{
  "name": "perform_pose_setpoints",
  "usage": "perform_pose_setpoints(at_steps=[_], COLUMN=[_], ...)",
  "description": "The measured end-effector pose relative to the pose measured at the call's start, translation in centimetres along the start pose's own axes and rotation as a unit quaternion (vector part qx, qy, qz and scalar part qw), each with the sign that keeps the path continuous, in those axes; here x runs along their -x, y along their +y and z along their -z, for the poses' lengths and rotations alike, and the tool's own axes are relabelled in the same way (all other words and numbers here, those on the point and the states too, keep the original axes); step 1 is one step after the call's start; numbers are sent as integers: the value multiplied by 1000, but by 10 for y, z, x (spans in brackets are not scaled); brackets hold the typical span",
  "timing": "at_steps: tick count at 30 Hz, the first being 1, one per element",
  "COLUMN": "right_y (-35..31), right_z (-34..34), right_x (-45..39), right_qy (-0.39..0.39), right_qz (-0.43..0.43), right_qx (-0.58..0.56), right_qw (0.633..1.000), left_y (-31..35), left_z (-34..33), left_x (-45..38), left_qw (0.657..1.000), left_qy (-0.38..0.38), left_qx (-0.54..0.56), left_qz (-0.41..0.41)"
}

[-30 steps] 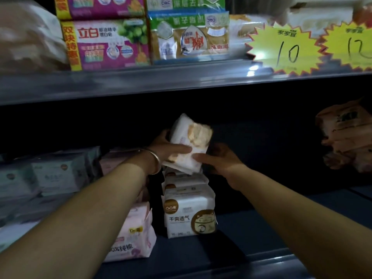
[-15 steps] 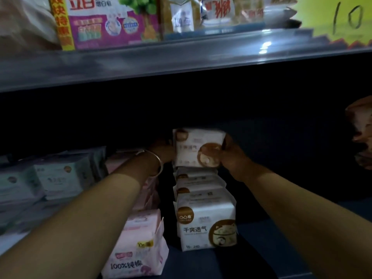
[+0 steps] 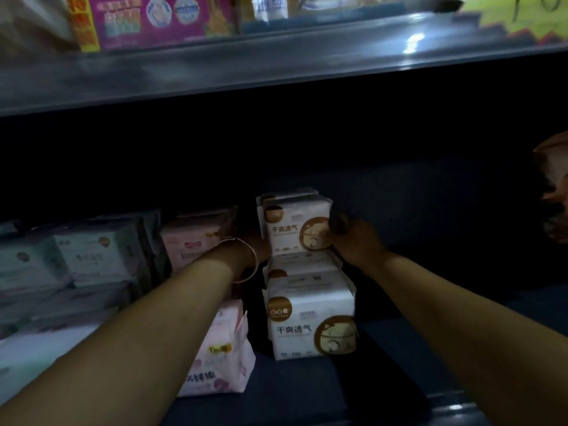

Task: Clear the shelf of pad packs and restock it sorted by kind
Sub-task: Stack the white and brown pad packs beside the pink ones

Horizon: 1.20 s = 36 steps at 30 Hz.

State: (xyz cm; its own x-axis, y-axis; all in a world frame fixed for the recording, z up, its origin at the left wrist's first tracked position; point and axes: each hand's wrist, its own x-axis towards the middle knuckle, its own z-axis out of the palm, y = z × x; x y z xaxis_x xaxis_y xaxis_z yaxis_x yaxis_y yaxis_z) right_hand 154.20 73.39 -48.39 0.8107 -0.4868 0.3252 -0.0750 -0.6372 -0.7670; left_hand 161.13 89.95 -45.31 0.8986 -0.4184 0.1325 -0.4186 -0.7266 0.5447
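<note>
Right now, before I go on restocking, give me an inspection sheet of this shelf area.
Surface: dark shelf board, bare on the right part, dimly lit.
Job's things: white-and-brown pad pack upright on top of the white-and-brown stack; pink packs to its left; pale green packs farther left.
Clutter: orange-wrapped goods at the right edge, blurred.
Hands: left hand at the top pack's left side, mostly hidden; right hand grips its right edge; bangle on the left wrist.
Cables: nothing seen.
Surroundings: upper shelf with boxed goods and a yellow price sign.
</note>
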Motion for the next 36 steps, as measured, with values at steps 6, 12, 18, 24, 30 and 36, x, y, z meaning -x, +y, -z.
perform_pose_setpoints(at_steps=[6, 12, 18, 24, 30, 36], right_y=[2, 23, 73, 150, 218, 283], right_z=[32, 54, 53, 30, -16, -67], right_x=[68, 170, 286, 366, 415, 435], right_qy=[43, 71, 74, -28, -184, -381], right_qz=[116, 163, 234, 198, 126, 104], right_qx=[259, 310, 312, 303, 290, 349], right_qw=[958, 934, 918, 932, 931, 850], left_y=[12, 13, -17, -56, -84, -114], left_z=[-14, -47, -123, -208, -288, -371], left_x=[54, 161, 264, 329, 354, 338], left_qw=[983, 951, 926, 940, 919, 890], left_qy=[105, 190, 211, 21, -190, -330], left_qx=[-135, -180, -145, -182, -207, -209], left_qz=[-61, -163, -279, -286, -278, -233])
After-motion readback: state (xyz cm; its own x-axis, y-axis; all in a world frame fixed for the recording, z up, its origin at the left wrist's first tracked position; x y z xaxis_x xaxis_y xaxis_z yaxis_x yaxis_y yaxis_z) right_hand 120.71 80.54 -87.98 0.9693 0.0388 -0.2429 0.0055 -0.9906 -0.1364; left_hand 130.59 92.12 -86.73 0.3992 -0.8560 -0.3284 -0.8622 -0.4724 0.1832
